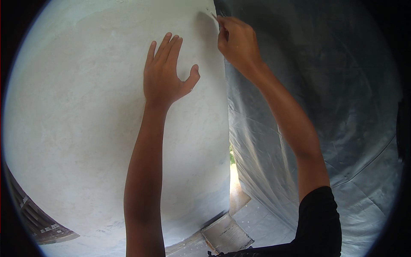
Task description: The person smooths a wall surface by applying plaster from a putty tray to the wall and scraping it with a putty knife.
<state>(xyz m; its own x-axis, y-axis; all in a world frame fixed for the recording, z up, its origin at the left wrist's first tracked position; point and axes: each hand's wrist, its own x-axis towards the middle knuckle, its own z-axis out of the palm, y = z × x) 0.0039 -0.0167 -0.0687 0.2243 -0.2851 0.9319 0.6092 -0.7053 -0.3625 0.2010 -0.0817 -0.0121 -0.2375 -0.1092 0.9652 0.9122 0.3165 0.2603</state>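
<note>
My left hand [165, 73] is open against the pale plastered wall [85, 94], with its fingers stretched upward and slightly apart and its thumb out to the right. Higher and to the right, my right hand [237, 43] pinches a thin object [214, 17], too small to name, at the wall's vertical edge. A few small marks show on the plaster near that object's tip. Beside this edge hangs a dark, creased plastic sheet [342, 85].
A narrow bright gap [234, 184] shows between wall and sheet lower down. A greyish rectangular block or board [227, 233] lies at the wall's foot. At the lower left is a dark, slatted opening [38, 214] in the wall.
</note>
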